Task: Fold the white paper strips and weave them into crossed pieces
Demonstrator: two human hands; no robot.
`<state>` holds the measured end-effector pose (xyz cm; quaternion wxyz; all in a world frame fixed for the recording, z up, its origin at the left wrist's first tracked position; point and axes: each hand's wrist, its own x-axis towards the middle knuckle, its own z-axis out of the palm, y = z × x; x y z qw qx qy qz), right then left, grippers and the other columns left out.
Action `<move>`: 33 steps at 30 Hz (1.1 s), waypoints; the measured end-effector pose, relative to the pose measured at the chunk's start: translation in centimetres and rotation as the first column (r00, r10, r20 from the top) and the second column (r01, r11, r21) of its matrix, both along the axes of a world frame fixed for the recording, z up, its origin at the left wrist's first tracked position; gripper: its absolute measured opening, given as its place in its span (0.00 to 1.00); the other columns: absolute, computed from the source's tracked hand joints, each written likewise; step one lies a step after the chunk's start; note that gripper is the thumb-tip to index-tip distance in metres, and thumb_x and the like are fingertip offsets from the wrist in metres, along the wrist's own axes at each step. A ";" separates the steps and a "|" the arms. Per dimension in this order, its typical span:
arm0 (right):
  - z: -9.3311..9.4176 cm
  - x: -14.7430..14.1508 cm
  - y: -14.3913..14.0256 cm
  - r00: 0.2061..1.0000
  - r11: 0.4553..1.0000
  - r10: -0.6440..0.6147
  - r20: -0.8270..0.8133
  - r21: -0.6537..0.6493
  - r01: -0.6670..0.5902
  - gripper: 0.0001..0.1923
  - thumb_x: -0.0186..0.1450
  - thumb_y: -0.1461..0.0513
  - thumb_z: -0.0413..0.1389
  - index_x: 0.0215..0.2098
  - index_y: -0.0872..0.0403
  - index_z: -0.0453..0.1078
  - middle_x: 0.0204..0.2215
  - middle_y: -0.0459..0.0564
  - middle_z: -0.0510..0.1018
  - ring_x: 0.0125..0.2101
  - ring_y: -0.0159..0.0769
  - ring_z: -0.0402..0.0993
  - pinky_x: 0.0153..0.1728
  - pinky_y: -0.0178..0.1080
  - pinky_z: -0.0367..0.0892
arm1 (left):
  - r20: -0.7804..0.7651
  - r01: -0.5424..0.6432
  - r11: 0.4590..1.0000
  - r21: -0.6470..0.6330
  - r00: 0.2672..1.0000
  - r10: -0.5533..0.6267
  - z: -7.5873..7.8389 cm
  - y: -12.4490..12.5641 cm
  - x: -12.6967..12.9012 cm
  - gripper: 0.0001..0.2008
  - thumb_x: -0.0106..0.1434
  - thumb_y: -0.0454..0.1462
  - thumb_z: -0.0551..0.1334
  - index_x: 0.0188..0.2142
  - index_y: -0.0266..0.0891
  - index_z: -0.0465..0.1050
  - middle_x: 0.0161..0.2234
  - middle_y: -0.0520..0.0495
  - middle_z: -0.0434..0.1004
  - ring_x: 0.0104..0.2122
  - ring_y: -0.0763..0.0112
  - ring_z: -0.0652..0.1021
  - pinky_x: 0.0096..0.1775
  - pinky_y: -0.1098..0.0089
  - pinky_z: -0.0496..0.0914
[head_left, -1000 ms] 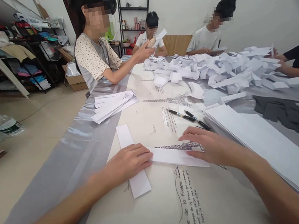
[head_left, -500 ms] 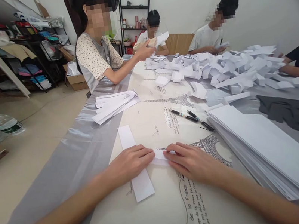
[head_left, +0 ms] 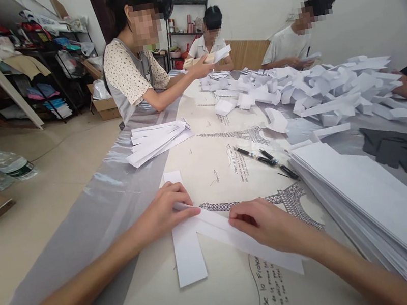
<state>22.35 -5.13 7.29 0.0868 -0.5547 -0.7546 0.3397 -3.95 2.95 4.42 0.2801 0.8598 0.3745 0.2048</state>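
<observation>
My left hand (head_left: 171, 206) is closed on the upper left end of a white paper strip (head_left: 216, 230), thumb on top. The strip slants down to the right across the printed tablecloth and runs beneath my right hand (head_left: 266, 220). The curled fingers of that hand pinch at the strip's upper edge; the exact contact is partly hidden. A second paper strip (head_left: 190, 260) lies lengthwise on the cloth under my left hand, crossed by the first one.
To the right is a stack of white paper (head_left: 369, 198), with black pens (head_left: 262, 158) beside it. More strips (head_left: 159, 141) lie ahead on the left. Folded paper pieces (head_left: 313, 88) are heaped farther back. Several people sit around the table; water bottles (head_left: 10, 163) stand on the floor.
The strip between my hands now shows much longer, extending down and right past my right hand. My left hand has shifted left and turned, and the hands are farther apart. The view moved slightly.
</observation>
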 end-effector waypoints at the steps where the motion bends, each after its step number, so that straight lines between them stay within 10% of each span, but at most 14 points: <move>1: -0.1 -0.1 -0.2 1.000 1.000 0.006 0.004 -0.002 -0.006 0.16 0.71 0.62 0.49 0.24 0.52 0.58 0.21 0.41 0.63 0.24 0.31 0.55 0.25 0.37 0.51 | -0.009 -0.002 1.000 -0.013 1.000 0.002 -0.1 0.2 -0.2 0.19 0.67 0.53 0.64 0.29 0.42 0.78 0.37 0.47 0.75 0.43 0.59 0.73 0.46 0.61 0.70; 13: -0.2 -1.1 -1.5 0.996 0.999 -0.036 0.086 0.016 0.034 0.16 0.70 0.63 0.49 0.24 0.52 0.56 0.20 0.42 0.65 0.23 0.32 0.58 0.25 0.37 0.50 | -0.196 -0.194 0.978 -0.070 0.964 0.178 -0.2 0.6 -1.0 0.24 0.56 0.54 0.71 0.23 0.39 0.67 0.44 0.44 0.70 0.49 0.51 0.68 0.49 0.55 0.66; 33: -0.2 -0.9 -0.6 0.998 0.998 -0.028 0.060 -0.055 0.032 0.17 0.68 0.61 0.51 0.22 0.52 0.54 0.20 0.43 0.66 0.23 0.32 0.59 0.22 0.37 0.50 | -0.123 -0.334 0.936 0.109 0.930 0.346 -1.7 -1.5 -1.6 0.21 0.66 0.54 0.64 0.29 0.40 0.67 0.40 0.46 0.71 0.44 0.56 0.69 0.45 0.58 0.67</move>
